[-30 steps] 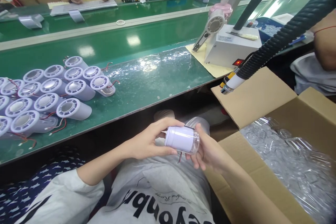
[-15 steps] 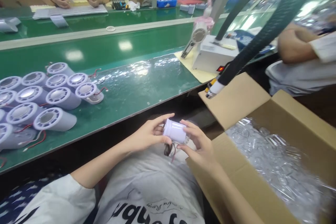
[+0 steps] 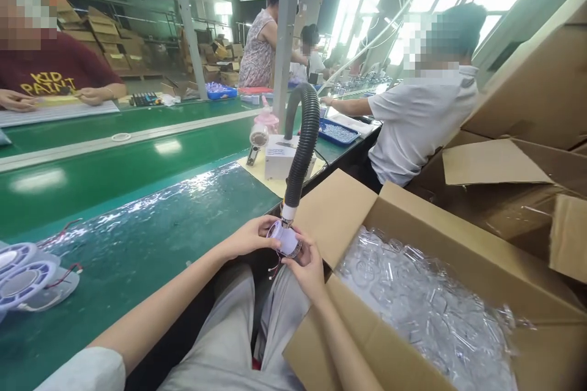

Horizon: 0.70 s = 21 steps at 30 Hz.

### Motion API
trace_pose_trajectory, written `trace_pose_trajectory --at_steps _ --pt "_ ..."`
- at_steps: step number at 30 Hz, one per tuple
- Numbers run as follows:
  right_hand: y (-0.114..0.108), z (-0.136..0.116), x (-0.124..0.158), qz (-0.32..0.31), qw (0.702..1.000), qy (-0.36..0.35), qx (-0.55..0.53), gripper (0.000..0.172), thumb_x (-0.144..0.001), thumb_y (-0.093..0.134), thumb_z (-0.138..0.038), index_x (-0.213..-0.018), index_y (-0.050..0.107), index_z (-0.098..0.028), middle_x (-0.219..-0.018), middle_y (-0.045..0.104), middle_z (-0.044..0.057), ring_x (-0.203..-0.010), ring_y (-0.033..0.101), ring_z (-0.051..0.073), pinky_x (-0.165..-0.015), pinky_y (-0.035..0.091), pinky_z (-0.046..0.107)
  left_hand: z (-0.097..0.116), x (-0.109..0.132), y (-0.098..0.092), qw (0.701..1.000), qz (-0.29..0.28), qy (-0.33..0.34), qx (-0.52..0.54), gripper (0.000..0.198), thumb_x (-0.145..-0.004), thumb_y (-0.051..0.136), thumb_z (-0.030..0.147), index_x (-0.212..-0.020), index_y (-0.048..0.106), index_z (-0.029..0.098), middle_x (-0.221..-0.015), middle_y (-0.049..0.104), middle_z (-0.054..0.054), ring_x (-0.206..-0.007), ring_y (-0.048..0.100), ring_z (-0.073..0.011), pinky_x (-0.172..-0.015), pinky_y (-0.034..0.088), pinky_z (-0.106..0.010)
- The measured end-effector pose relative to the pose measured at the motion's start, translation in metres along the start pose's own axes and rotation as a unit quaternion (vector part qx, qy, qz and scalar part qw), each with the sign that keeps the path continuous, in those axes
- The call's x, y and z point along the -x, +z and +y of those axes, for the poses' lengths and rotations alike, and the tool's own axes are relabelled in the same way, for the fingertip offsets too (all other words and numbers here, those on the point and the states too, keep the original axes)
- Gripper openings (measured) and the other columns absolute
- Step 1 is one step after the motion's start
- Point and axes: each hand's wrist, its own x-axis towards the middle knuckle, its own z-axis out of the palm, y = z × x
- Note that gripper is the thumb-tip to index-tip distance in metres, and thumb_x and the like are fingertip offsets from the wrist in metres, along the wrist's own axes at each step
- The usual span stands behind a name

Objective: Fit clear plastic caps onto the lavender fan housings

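Both hands grip one lavender plastic cylinder (image 3: 290,242) above my lap. My left hand (image 3: 254,236) is closed on its ringed end, from which thin red and dark wires (image 3: 274,270) hang. Around the other end, where a clear part shows, the fingers of my right hand (image 3: 308,264) are wrapped. Right above the cylinder is the metal tip (image 3: 287,215) of a black corrugated hose (image 3: 305,140); whether they touch I cannot tell. More lavender cylinders (image 3: 27,284) with wires stand on the green bench at the left.
An open cardboard box (image 3: 449,238) of clear plastic parts (image 3: 422,299) stands at my right. A grey-white machine (image 3: 282,162) and a handheld fan (image 3: 258,137) sit on the green bench (image 3: 183,220). A co-worker in white (image 3: 422,116) is beyond the box; another person (image 3: 59,73) sits across.
The view has swung up and to the right. My hands have brought the cylinder to the hose tip, which was well apart from it before.
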Motion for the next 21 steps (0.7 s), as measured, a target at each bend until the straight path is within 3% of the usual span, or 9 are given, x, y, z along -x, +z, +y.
trace_pose_trajectory --at_steps 3,5,10,13,18,21 --pt "-0.003 -0.005 0.0 -0.021 0.999 0.024 -0.019 0.056 -0.067 0.085 -0.044 -0.109 0.053 -0.026 -0.14 0.05 0.014 -0.136 0.043 0.033 -0.109 0.042 0.052 0.0 0.007 -0.002 1.0 -0.003 -0.008 -0.015 0.066 -0.063 0.087 0.03 -0.119 0.058 0.012 -0.116 0.067 -0.015 -0.103 0.067 -0.0242 -0.096 0.05 -0.044" --pt "-0.005 -0.011 0.003 -0.049 0.997 0.051 -0.034 0.061 -0.063 0.087 -0.046 -0.111 0.055 -0.026 -0.136 0.055 0.014 -0.13 0.049 0.033 -0.105 0.047 0.049 0.002 0.017 -0.001 0.999 -0.02 -0.012 -0.033 0.069 -0.061 0.088 0.026 -0.122 0.058 0.013 -0.121 0.066 -0.015 -0.108 0.065 -0.0251 -0.101 0.047 -0.045" --pt "-0.011 -0.038 0.024 -0.135 0.972 0.169 -0.091 0.056 -0.077 0.077 -0.055 -0.122 0.06 -0.027 -0.111 0.069 0.01 -0.096 0.069 0.027 -0.081 0.06 0.043 0.012 0.059 0.011 0.994 -0.09 -0.013 -0.068 0.073 -0.07 0.083 0.02 -0.137 0.053 0.02 -0.139 0.056 -0.015 -0.12 0.06 -0.0251 -0.107 0.044 -0.044" --pt "-0.012 -0.056 0.037 -0.17 0.95 0.228 -0.126 0.059 -0.075 0.08 -0.053 -0.125 0.062 -0.028 -0.117 0.069 0.008 -0.099 0.068 0.026 -0.081 0.06 0.042 0.014 0.082 0.022 0.994 -0.093 -0.051 -0.015 0.077 -0.075 0.079 0.018 -0.144 0.045 0.022 -0.137 0.058 -0.015 -0.116 0.063 -0.0234 -0.104 0.047 -0.043" --pt "-0.009 -0.078 0.049 -0.166 0.949 0.251 -0.094 0.056 -0.069 0.087 -0.045 -0.12 0.069 -0.03 -0.116 0.071 0.006 -0.104 0.067 0.026 -0.093 0.055 0.041 0.012 0.108 0.036 0.994 -0.06 -0.081 0.036 0.081 -0.073 0.08 0.017 -0.145 0.044 0.025 -0.126 0.066 -0.012 -0.106 0.067 -0.0216 -0.098 0.051 -0.039" --pt "-0.005 -0.085 0.054 -0.178 0.935 0.29 -0.101 0.058 -0.069 0.087 -0.046 -0.122 0.069 -0.028 -0.114 0.072 0.007 -0.102 0.068 0.028 -0.087 0.058 0.041 0.008 0.118 0.042 0.994 -0.047 -0.091 0.042 0.084 -0.071 0.082 0.018 -0.146 0.044 0.025 -0.115 0.069 -0.009 -0.092 0.068 -0.018 -0.092 0.052 -0.035"
